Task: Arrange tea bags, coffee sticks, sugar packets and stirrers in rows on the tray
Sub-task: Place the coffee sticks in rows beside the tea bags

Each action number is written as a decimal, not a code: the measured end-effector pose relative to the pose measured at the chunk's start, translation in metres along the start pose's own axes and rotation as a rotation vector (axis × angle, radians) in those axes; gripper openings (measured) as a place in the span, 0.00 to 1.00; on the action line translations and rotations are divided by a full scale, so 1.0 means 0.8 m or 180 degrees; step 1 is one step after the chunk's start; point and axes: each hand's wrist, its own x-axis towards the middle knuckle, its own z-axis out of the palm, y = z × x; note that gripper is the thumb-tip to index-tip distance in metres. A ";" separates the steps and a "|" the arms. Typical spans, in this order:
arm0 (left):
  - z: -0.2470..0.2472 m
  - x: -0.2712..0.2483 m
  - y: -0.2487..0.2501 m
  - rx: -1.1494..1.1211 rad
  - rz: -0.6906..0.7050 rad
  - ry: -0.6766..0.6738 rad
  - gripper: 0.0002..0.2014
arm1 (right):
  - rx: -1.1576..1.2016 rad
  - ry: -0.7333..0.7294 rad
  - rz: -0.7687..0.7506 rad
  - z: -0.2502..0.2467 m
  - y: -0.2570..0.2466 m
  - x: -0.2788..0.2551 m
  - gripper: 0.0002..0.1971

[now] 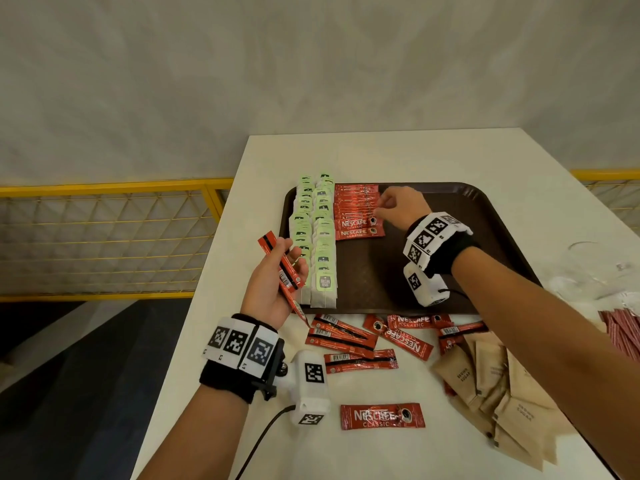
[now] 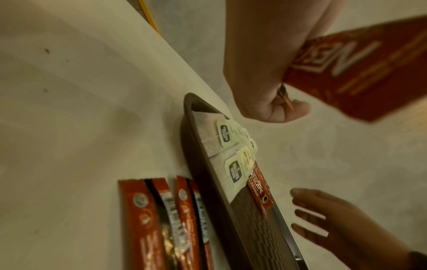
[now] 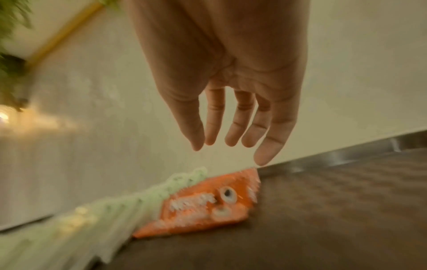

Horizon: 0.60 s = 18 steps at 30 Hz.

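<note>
A brown tray (image 1: pixel 433 265) lies on the white table. Two rows of green-tagged tea bags (image 1: pixel 315 237) fill its left side, with a row of red coffee sticks (image 1: pixel 356 209) beside them. My right hand (image 1: pixel 386 207) hovers at the right end of that row; in the right wrist view its fingers (image 3: pixel 231 127) hang straight and hold nothing above the coffee sticks (image 3: pixel 208 206). My left hand (image 1: pixel 287 265) is raised at the tray's left front corner, gripping a few coffee sticks (image 1: pixel 282 268), also seen in the left wrist view (image 2: pixel 360 73).
Loose coffee sticks (image 1: pixel 363 337) lie scattered on the table in front of the tray, one more (image 1: pixel 382 415) nearer me. Brown sugar packets (image 1: pixel 495 386) are piled at the front right, thin red sticks (image 1: pixel 623 327) at the far right edge. A yellow railing (image 1: pixel 104 237) runs beyond the table's left edge.
</note>
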 end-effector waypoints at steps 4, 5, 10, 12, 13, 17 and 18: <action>0.014 -0.001 -0.003 -0.0154 -0.0034 -0.0071 0.10 | 0.0560 -0.0616 -0.0532 -0.016 -0.049 -0.040 0.11; 0.017 -0.002 -0.005 -0.0097 -0.0006 -0.0091 0.11 | 0.0627 -0.0910 -0.0689 -0.016 -0.063 -0.052 0.13; 0.028 -0.009 -0.009 0.0197 0.0100 -0.0307 0.14 | 0.0610 -0.1781 -0.1129 0.007 -0.104 -0.091 0.17; 0.027 -0.012 -0.009 0.0214 0.0120 -0.0427 0.14 | 0.0644 -0.1824 -0.1174 0.017 -0.107 -0.094 0.17; 0.025 -0.014 -0.009 0.0203 0.0137 -0.0488 0.14 | 0.0722 -0.1855 -0.1129 0.020 -0.106 -0.095 0.17; 0.015 -0.019 -0.011 -0.0022 0.0233 -0.0774 0.14 | 0.1237 -0.1717 -0.0833 0.011 -0.096 -0.094 0.08; 0.013 -0.019 -0.011 -0.0085 0.0256 -0.0830 0.15 | 0.1329 -0.1526 -0.0795 0.008 -0.093 -0.095 0.05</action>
